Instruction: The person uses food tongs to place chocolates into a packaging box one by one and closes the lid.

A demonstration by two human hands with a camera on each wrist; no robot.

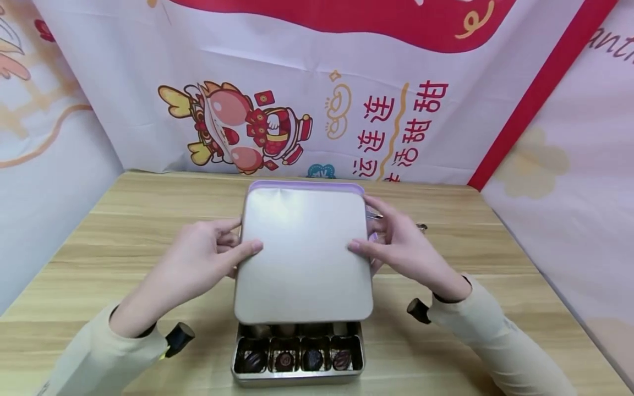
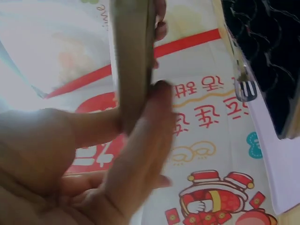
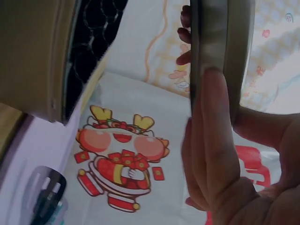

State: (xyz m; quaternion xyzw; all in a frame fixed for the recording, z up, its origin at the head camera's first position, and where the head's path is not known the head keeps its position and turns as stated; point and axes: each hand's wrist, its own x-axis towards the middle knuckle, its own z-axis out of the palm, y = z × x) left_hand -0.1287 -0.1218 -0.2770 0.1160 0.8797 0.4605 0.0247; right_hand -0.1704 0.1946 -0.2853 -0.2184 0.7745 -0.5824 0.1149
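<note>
A pale metal tin lid (image 1: 304, 258) with rounded corners is held up by both hands, tilted above a chocolate box. My left hand (image 1: 200, 256) grips the lid's left edge, thumb on the broad face and fingers behind. On the opposite edge my right hand (image 1: 403, 247) pinches it the same way. Both wrist views show the lid (image 2: 133, 56) edge-on between thumb and fingers. Below, the metal chocolate box (image 1: 297, 379) shows its front row of dark chocolates (image 1: 284, 361) in gold compartments. The lid hides most of the rest.
A lavender tray (image 1: 307, 185) lies behind the lid, mostly hidden. A fork (image 2: 246, 89) lies near it in the left wrist view. Another dark slotted utensil (image 3: 49, 192) appears in the right wrist view. The wooden table (image 1: 99, 264) meets a printed cloth (image 1: 307, 110) behind.
</note>
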